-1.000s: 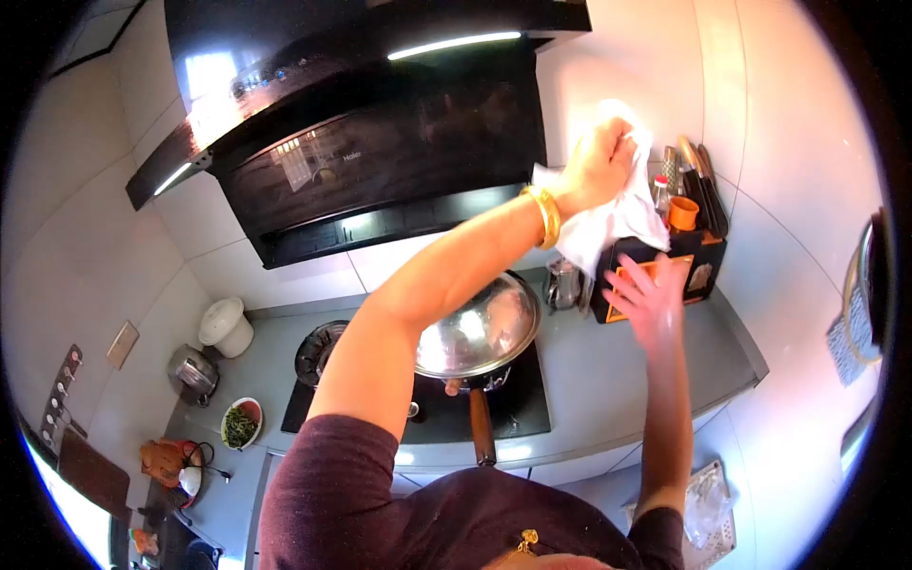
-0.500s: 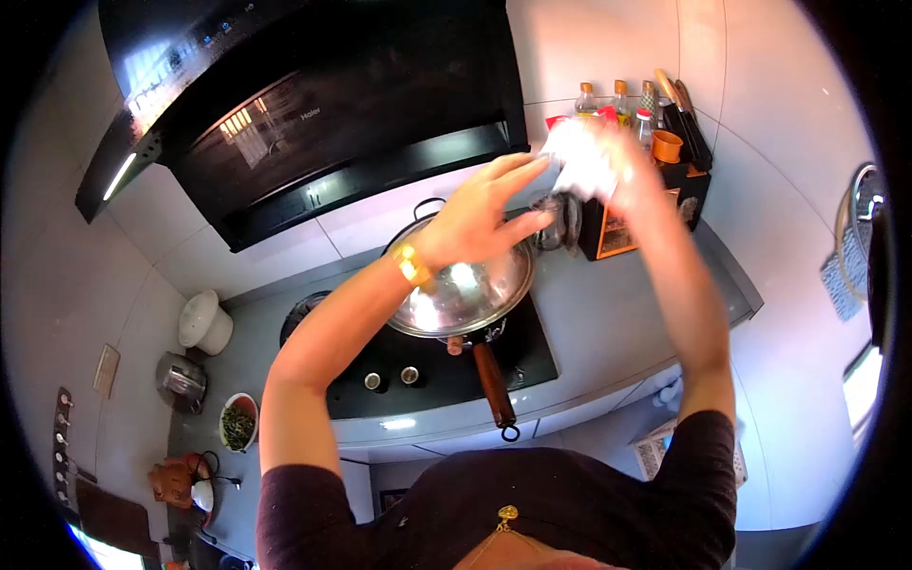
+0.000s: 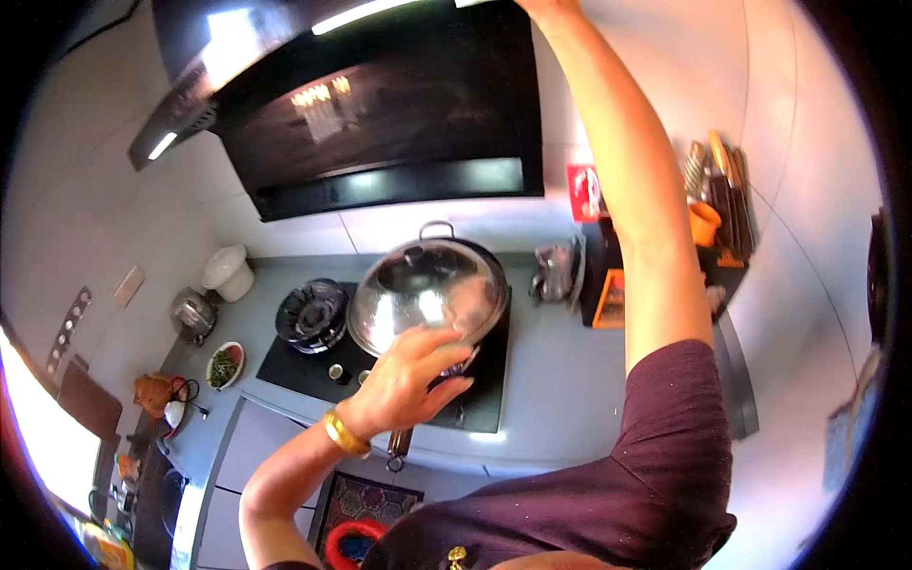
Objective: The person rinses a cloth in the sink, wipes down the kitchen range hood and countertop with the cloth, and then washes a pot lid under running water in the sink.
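Left grip (image 3: 407, 378), fingers apart, partly hides the pan handle (image 3: 400, 443); right grip (image 3: 551, 6), cropped, can't be judged.

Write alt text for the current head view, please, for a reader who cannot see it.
A person's right hand, partly cut off by the top edge, is raised near the black range hood; the open left hand appears in front of a shiny domed pan lid over the stove.

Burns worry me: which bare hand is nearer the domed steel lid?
The left hand, with the gold bracelet, overlapping the lid in view; the right hand is raised beside the black range hood.
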A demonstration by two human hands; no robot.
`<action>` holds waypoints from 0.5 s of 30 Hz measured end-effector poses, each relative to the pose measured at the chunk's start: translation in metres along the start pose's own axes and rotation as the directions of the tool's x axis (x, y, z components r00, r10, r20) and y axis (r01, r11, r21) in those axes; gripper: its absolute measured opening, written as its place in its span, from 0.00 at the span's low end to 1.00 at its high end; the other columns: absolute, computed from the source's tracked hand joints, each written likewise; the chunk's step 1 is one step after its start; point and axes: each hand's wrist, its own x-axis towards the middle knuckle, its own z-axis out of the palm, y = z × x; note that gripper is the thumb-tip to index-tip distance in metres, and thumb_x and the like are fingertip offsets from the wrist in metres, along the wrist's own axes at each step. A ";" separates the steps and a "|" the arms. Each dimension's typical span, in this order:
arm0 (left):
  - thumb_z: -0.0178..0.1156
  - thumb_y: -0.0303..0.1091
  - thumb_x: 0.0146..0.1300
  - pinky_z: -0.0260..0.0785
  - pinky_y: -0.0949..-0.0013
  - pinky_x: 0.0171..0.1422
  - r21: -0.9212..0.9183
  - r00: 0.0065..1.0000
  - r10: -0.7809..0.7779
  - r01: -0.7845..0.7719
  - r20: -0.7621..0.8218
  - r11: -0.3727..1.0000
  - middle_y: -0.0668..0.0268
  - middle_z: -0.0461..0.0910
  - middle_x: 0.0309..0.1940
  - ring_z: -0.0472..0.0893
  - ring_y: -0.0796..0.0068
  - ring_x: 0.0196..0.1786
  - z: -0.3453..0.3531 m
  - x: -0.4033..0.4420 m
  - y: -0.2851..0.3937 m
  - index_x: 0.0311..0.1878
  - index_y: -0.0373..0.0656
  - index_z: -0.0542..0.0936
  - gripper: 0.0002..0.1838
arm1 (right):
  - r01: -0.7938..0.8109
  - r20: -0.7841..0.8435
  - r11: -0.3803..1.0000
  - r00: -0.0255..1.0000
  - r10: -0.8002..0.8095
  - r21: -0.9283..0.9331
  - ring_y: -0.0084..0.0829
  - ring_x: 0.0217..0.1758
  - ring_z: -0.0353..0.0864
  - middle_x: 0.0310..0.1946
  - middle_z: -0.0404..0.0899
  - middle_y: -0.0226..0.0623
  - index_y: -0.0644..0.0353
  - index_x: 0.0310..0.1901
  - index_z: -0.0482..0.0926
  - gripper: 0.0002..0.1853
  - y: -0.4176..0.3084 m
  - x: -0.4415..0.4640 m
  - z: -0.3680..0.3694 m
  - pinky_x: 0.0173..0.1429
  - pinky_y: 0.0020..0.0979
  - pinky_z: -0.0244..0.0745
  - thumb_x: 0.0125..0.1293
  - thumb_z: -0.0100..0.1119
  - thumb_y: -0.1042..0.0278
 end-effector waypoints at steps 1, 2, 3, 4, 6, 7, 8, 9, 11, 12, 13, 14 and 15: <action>0.67 0.30 0.48 0.70 0.61 0.47 0.033 0.998 -0.058 0.059 -0.035 0.998 0.54 0.75 0.47 0.77 0.54 0.44 -0.008 -0.002 0.011 0.45 0.39 0.77 0.19 | -0.001 -0.068 0.993 0.998 0.009 0.115 0.44 0.35 0.76 0.29 0.78 0.43 0.62 0.30 0.79 0.10 0.006 0.002 0.005 0.41 0.39 0.70 0.59 0.53 0.64; 0.67 0.30 0.47 0.70 0.61 0.47 0.069 0.992 -0.113 0.116 -0.049 0.991 0.54 0.76 0.46 0.77 0.55 0.44 -0.012 -0.010 0.013 0.44 0.40 0.77 0.18 | 0.004 -0.129 0.973 0.991 0.027 0.231 0.43 0.36 0.77 0.30 0.78 0.43 0.63 0.32 0.78 0.09 -0.001 0.003 0.000 0.41 0.38 0.71 0.57 0.56 0.66; 0.67 0.30 0.48 0.70 0.61 0.48 0.085 0.981 -0.186 0.190 -0.055 0.978 0.53 0.76 0.46 0.77 0.55 0.45 -0.016 -0.019 0.017 0.44 0.40 0.78 0.18 | 0.007 -0.143 0.951 0.989 0.039 0.310 0.42 0.37 0.78 0.31 0.78 0.44 0.64 0.33 0.78 0.08 -0.009 0.003 -0.009 0.42 0.36 0.72 0.56 0.57 0.67; 0.67 0.30 0.48 0.70 0.61 0.49 0.100 0.965 -0.257 0.262 -0.058 0.960 0.53 0.76 0.46 0.77 0.55 0.46 -0.021 -0.029 0.022 0.44 0.40 0.78 0.17 | 0.008 -0.157 0.924 0.986 0.056 0.382 0.41 0.38 0.79 0.32 0.79 0.44 0.65 0.34 0.78 0.09 -0.011 0.005 -0.015 0.43 0.34 0.73 0.55 0.58 0.69; 0.66 0.30 0.49 0.70 0.62 0.50 0.115 0.929 -0.360 0.368 -0.080 0.923 0.53 0.77 0.46 0.77 0.55 0.48 -0.025 -0.049 0.030 0.43 0.40 0.79 0.16 | -0.090 -0.331 0.901 0.911 0.247 0.423 0.36 0.31 0.79 0.28 0.79 0.41 0.63 0.30 0.77 0.09 0.012 -0.004 0.004 0.36 0.30 0.73 0.57 0.56 0.65; 0.66 0.30 0.50 0.70 0.62 0.51 0.107 0.911 -0.402 0.411 -0.095 0.905 0.53 0.77 0.46 0.77 0.56 0.49 -0.026 -0.057 0.033 0.43 0.39 0.79 0.16 | -0.256 -0.138 0.782 0.907 0.397 0.568 0.27 0.31 0.77 0.30 0.79 0.35 0.64 0.37 0.77 0.11 0.018 -0.011 -0.002 0.34 0.25 0.71 0.60 0.55 0.64; 0.65 0.29 0.50 0.70 0.63 0.50 0.094 0.864 -0.492 0.501 -0.106 0.860 0.52 0.77 0.45 0.78 0.56 0.47 -0.029 -0.060 0.042 0.43 0.39 0.79 0.15 | -0.418 0.076 0.625 0.864 0.498 0.659 0.19 0.31 0.75 0.32 0.78 0.30 0.66 0.45 0.77 0.15 0.022 -0.018 -0.008 0.32 0.20 0.68 0.62 0.54 0.64; 0.65 0.30 0.50 0.71 0.63 0.50 0.100 0.842 -0.519 0.534 -0.146 0.839 0.53 0.78 0.44 0.78 0.56 0.46 -0.031 -0.064 0.046 0.42 0.39 0.79 0.15 | -0.408 0.158 0.364 0.818 0.553 0.837 0.15 0.30 0.71 0.30 0.76 0.26 0.65 0.46 0.78 0.14 0.026 -0.022 -0.004 0.32 0.18 0.66 0.63 0.55 0.65; 0.65 0.30 0.50 0.71 0.63 0.49 0.119 0.806 -0.549 0.581 -0.221 0.805 0.54 0.79 0.42 0.79 0.57 0.44 -0.032 -0.070 0.052 0.41 0.39 0.79 0.13 | -0.468 0.182 0.346 0.769 0.613 0.813 0.17 0.23 0.70 0.27 0.76 0.29 0.63 0.46 0.77 0.13 0.062 -0.038 0.028 0.21 0.19 0.61 0.63 0.55 0.66; 0.65 0.30 0.50 0.71 0.64 0.49 0.131 0.791 -0.554 0.597 -0.259 0.792 0.54 0.79 0.41 0.79 0.58 0.44 -0.032 -0.073 0.054 0.40 0.39 0.79 0.13 | -0.549 0.261 0.282 0.710 0.654 0.787 0.18 0.21 0.70 0.27 0.76 0.31 0.61 0.48 0.76 0.13 0.073 -0.043 0.033 0.18 0.19 0.59 0.63 0.54 0.68; 0.65 0.30 0.50 0.71 0.64 0.48 0.141 0.775 -0.558 0.614 -0.297 0.777 0.54 0.80 0.40 0.80 0.58 0.43 -0.031 -0.076 0.056 0.40 0.39 0.80 0.12 | -0.624 0.338 0.213 0.642 0.688 0.752 0.19 0.20 0.70 0.26 0.76 0.33 0.60 0.50 0.75 0.14 0.085 -0.047 0.038 0.15 0.19 0.56 0.62 0.53 0.69; 0.65 0.30 0.50 0.71 0.64 0.48 0.145 0.757 -0.576 0.636 -0.307 0.758 0.55 0.80 0.40 0.80 0.58 0.43 -0.029 -0.080 0.059 0.39 0.39 0.80 0.12 | -0.598 0.502 -0.108 0.545 0.671 0.794 0.19 0.16 0.66 0.24 0.74 0.32 0.60 0.52 0.73 0.16 0.099 -0.046 0.037 0.13 0.18 0.53 0.63 0.52 0.71; 0.65 0.29 0.50 0.71 0.64 0.48 0.147 0.739 -0.593 0.656 -0.319 0.740 0.55 0.80 0.39 0.80 0.59 0.43 -0.026 -0.084 0.060 0.39 0.39 0.80 0.12 | -0.514 0.647 -0.419 0.428 0.631 0.748 0.18 0.12 0.62 0.22 0.71 0.31 0.60 0.55 0.70 0.18 0.113 -0.045 0.037 0.11 0.16 0.50 0.63 0.51 0.72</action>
